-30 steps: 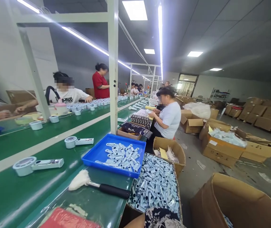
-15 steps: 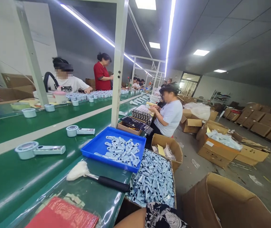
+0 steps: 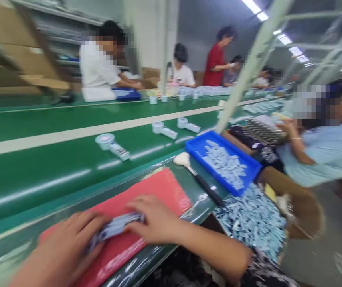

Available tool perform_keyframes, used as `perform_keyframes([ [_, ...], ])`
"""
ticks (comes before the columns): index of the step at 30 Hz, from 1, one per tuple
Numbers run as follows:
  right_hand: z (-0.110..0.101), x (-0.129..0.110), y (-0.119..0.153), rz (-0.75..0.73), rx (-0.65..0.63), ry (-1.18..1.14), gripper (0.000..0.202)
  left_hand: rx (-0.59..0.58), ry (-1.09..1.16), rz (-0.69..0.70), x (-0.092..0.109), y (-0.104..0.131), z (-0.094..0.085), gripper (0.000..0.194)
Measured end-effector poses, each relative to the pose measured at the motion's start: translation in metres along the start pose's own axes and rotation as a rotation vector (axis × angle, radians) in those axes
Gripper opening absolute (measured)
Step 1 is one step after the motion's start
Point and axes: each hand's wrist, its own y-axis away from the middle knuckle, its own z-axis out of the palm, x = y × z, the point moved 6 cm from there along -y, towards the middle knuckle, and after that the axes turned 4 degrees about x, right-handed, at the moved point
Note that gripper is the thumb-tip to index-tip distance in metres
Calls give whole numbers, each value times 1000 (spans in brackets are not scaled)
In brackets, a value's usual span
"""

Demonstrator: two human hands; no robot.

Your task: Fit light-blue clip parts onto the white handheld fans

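Blurred light-blue plastic handles [image 3: 117, 225] lie over a red mat [image 3: 161, 181] at the table's front edge; I cannot tell how many there are. My left hand [image 3: 69, 239] is closed round their left end, its fingers curled over the top. At the right end, my right hand [image 3: 153, 219] grips them between thumb and fingers. Beyond the mat, a blue tray [image 3: 193, 146] holds many loose handles of the same colour. A black-handled tool [image 3: 208, 189] with a white wrapped head lies between the mat and the tray.
Several round light-blue pieces with handles [image 3: 105, 141] rest on the green conveyor belt [image 3: 54, 171]. A box heaped with loose handles [image 3: 251, 219] stands right of the table. A co-worker [image 3: 323, 147] sits at the right; others work across the belt. A metal post [image 3: 242, 83] rises behind the tray.
The view has swung left and down, with motion blur. Both my hands now show over the red mat, holding light-blue handles; neither hand was visible before.
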Motion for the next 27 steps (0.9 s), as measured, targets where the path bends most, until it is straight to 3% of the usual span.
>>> perform_keyframes([
  [3,-16,23,15,79,168,-115,41,-132,-54,-89,-6,0,-12,19],
  [7,-26,38,27,106,276,-128,31,-154,-94,-58,-22,-40,-34,23],
  [11,-19,30,31,49,279,-26,26,-120,-341,18,-59,-84,-63,25],
  [14,-14,26,31,9,273,29,28,-93,-507,-1,-96,-112,-82,26],
  [18,-14,27,31,-32,288,36,29,-101,-532,-66,-128,-128,-89,26],
  [22,-13,27,31,-37,278,27,29,-112,-472,-57,-118,-119,-80,29],
  [27,-16,29,30,44,292,-41,27,-102,-307,123,-63,-99,-70,27],
])
